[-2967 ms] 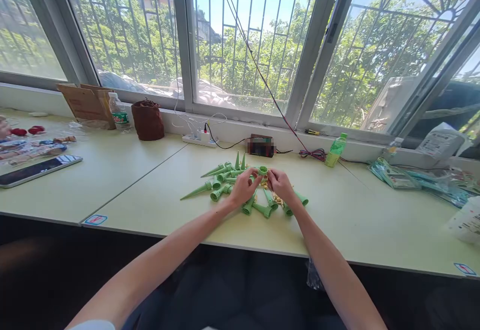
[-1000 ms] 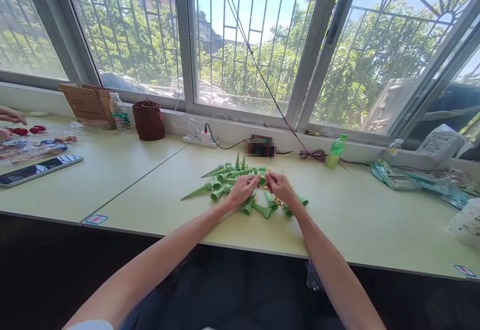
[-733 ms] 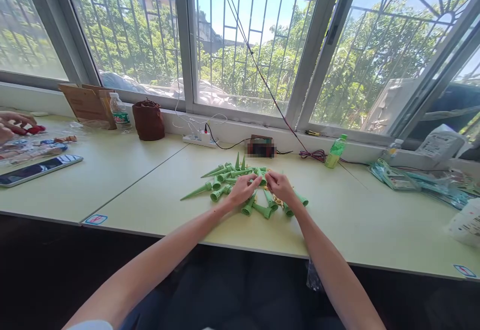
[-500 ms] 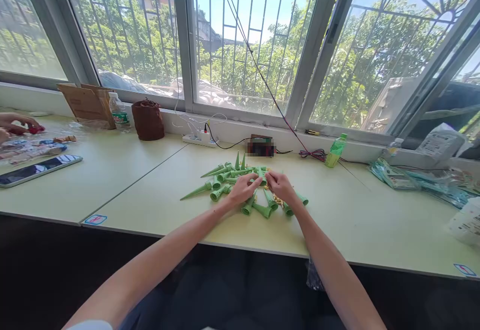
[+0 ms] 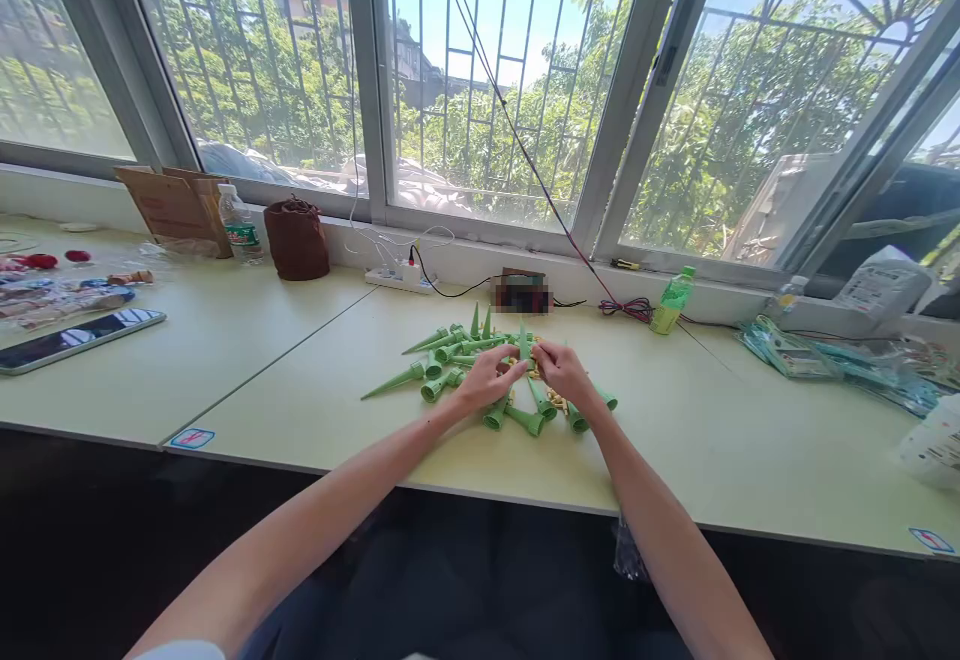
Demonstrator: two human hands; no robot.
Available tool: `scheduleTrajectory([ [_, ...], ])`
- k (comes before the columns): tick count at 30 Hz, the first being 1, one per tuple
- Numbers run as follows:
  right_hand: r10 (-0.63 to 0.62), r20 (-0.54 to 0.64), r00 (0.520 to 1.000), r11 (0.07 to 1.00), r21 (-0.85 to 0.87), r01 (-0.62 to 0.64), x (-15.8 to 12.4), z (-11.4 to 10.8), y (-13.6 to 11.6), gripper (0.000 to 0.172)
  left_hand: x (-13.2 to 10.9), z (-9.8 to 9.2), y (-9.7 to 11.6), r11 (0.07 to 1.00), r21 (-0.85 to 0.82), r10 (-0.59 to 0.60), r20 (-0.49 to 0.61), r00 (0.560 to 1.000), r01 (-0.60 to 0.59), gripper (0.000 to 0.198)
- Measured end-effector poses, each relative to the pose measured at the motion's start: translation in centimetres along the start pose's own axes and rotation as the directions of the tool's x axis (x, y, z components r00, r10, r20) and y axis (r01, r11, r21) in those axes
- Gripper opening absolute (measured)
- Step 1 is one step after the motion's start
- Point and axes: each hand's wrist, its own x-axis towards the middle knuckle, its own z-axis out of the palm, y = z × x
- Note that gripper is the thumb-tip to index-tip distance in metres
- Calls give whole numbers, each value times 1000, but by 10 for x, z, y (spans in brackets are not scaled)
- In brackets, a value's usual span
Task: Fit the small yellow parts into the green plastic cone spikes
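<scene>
A green plastic cone-shaped spike (image 5: 524,338) stands point-up between my two hands. My left hand (image 5: 487,378) has its thumb and fingers closed round the lower part of this spike. From the other side, my right hand (image 5: 561,372) pinches close against it; what lies between those fingertips is too small to make out. Several more green spikes lie around and under my hands, among them a long one (image 5: 394,381) at the left and a wide-mouthed one (image 5: 525,421) in front. Small yellow pieces (image 5: 556,401) are scattered beside my right hand.
A phone (image 5: 82,338) and bagged items lie on the table at the left. Along the window stand a brown pouch (image 5: 296,240), a power strip (image 5: 400,280), a pixelated dark object (image 5: 523,293) and a green bottle (image 5: 673,301). Plastic packets (image 5: 795,350) lie right.
The spike between my hands now points up clearly above my fingers. Another person's hand at the far left has gone out of view.
</scene>
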Motion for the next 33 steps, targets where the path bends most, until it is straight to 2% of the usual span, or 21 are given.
scheduleTrajectory([
  [20,-50,-2,999,991,-123,50,0,-3,-5,37,2,4,-17,995,63,73,26,997,-75,36],
  [33,-79,-6,997,980,-186,77,0,-3,-8,35,1,3,-13,998,31,59,77,995,-62,33],
])
